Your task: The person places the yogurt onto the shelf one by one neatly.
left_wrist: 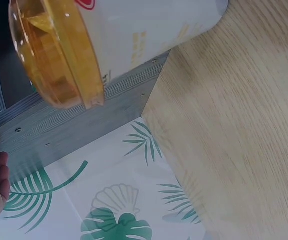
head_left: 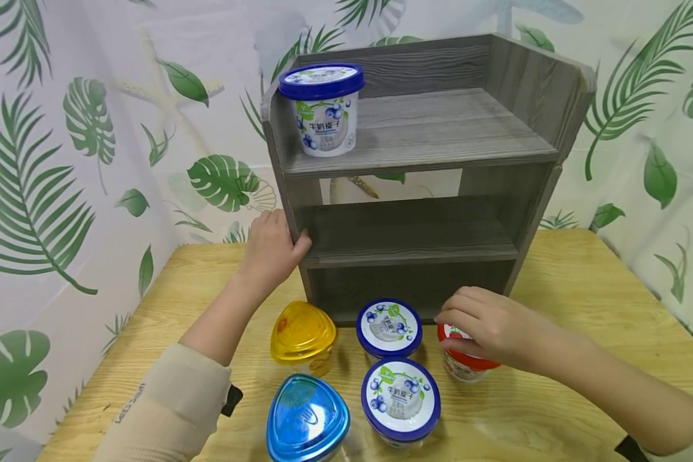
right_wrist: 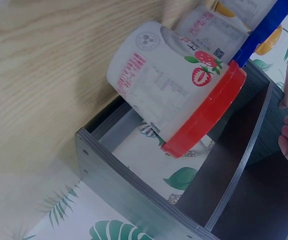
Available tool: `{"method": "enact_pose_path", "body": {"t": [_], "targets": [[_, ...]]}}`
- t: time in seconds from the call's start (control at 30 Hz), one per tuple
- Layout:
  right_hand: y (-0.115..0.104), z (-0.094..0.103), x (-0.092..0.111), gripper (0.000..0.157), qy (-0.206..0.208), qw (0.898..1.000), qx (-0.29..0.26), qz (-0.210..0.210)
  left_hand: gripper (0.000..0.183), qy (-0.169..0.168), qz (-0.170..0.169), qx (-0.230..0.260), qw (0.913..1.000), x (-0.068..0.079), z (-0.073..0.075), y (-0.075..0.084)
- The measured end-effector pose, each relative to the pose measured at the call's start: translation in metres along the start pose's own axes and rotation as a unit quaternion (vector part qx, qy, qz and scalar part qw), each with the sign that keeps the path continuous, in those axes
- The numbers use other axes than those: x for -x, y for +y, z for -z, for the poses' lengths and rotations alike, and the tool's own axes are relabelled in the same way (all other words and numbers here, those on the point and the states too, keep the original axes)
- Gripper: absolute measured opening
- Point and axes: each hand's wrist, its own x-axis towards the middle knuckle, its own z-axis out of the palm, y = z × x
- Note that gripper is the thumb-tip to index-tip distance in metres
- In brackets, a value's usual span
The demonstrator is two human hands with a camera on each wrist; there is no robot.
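Observation:
My left hand (head_left: 274, 247) grips the left side panel of a grey wooden shelf (head_left: 410, 253), its thumb round the front edge. In the left wrist view only a few fingers (left_wrist: 0, 175) show against that panel. My right hand (head_left: 491, 327) is over a red-lidded strawberry tub (right_wrist: 164, 85), hiding part of the lid in the head view. The right wrist view shows this hand apart from the tub, fingers loosely bent and holding nothing. Left of it stand two blue-lidded blueberry tubs, one nearer the shelf (head_left: 389, 327) and one in front (head_left: 401, 398).
A third blue-lidded tub (head_left: 326, 112) stands at the left of the shelf's top level. On the wooden table (head_left: 566, 308) are a yellow-lidded container (head_left: 303, 333) by the shelf's left front and a blue translucent-lidded container (head_left: 308, 417) nearer me. Leaf-patterned cloth (head_left: 208, 96) hangs behind.

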Motion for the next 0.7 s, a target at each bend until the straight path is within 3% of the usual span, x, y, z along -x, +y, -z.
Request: {"method": "enact_pose_path", "body": {"t": [0.7], "targets": [[-0.007, -0.005, 0.022, 0.041, 0.006, 1.000, 0.004, -0.001, 0.026, -0.012, 0.008, 0.001, 0.9999, -0.001, 0.002, 0.002]]}}
